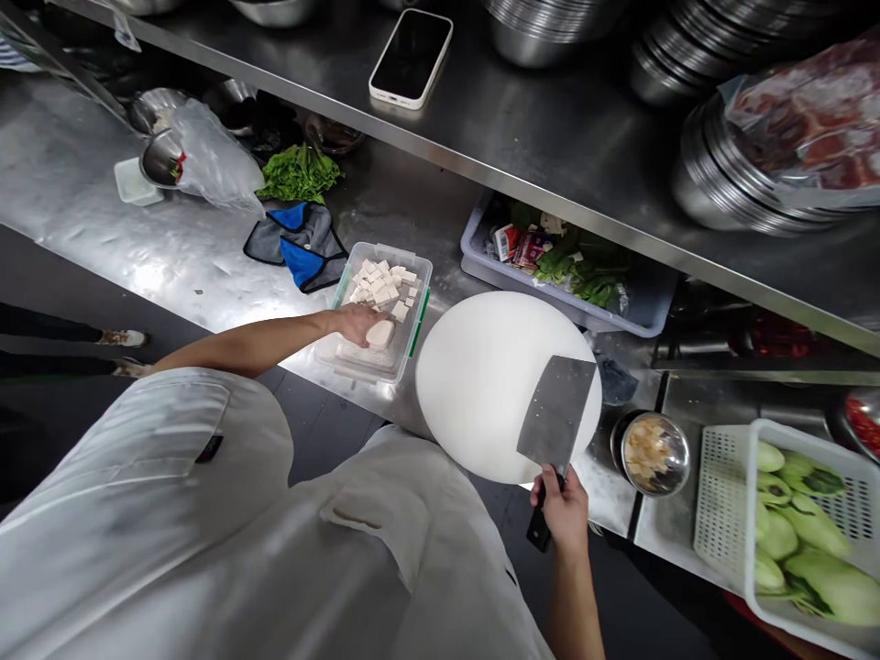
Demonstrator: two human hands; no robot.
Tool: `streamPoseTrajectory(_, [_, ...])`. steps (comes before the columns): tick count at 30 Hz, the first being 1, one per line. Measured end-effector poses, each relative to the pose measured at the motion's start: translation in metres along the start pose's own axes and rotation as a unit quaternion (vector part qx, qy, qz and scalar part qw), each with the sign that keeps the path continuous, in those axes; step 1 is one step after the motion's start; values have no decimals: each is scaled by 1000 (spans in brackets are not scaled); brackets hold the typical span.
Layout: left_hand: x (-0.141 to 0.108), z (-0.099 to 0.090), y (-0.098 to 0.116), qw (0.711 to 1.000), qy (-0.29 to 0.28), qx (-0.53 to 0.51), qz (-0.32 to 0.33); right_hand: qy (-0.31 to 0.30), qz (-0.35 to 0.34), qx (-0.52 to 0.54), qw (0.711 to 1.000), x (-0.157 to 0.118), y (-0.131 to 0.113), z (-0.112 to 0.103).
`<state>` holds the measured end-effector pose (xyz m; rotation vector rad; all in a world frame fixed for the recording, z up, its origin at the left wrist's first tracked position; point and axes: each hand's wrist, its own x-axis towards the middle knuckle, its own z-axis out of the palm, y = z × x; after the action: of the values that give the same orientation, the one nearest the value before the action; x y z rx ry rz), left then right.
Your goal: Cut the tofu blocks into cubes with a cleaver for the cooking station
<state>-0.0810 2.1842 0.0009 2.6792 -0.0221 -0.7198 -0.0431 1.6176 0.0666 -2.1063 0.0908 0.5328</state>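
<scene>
Inside a clear plastic container point(419, 316) lie several cut white tofu pieces point(378, 280). My left hand point(358, 324) reaches into the container, its fingers closed about a rounded white tofu block point(380, 335). My right hand point(565, 504) grips the black handle of a cleaver point(558, 408). The cleaver's broad blade lies over the right side of a round white cutting board point(474, 385), pointing away from me. The board's top shows no food.
Behind the board stands a grey-blue bin point(474, 257) of scraps and greens. A blue-grey cloth point(299, 243) and lettuce point(301, 172) lie beyond the container. At right are a bowl point(677, 463) and a basket point(721, 500) of green vegetables. A steel shelf point(467, 119) overhangs, holding a phone point(411, 57).
</scene>
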Motion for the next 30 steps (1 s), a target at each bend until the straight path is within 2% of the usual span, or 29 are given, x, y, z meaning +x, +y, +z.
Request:
streamPoseTrajectory(3, [3,-6,-3,999,-3,-48,-6,-4,0,11,1000,1,4,0])
streamPoseTrajectory(4, [3,-8,-3,997,-19,-79,-16,-5,1,17,1000,1,6,0])
streamPoseTrajectory(6, [2,-11,0,981,-86,-171,-40,-8,5,34,999,1,8,1])
streamPoseTrajectory(10, [4,-16,8,893,-240,-372,-77,-7,16,58,998,-1,9,2])
streamPoseTrajectory(12, [7,-21,12,856,-278,-427,-87,-4,17,64,998,-1,7,2])
streamPoseTrajectory(15, [7,-34,12,821,-301,-477,-90,-1,16,62,998,-1,3,3])
streamPoseTrajectory(19, [-5,-51,6,788,-259,-546,-118,-4,12,52,999,-1,1,2])
streamPoseTrajectory(21, [-17,-54,8,764,-208,-595,-140,-7,8,51,999,0,2,1])
streamPoseTrajectory(23, [-28,-51,19,729,-138,-651,-162,-11,4,47,999,2,5,-1])
streamPoseTrajectory(26, [-38,-34,57,666,-25,-724,-180,-25,-3,50,998,6,10,-4])
streamPoseTrajectory(30, [-26,3,143,595,97,-786,-134,-51,-24,39,998,14,8,-11])
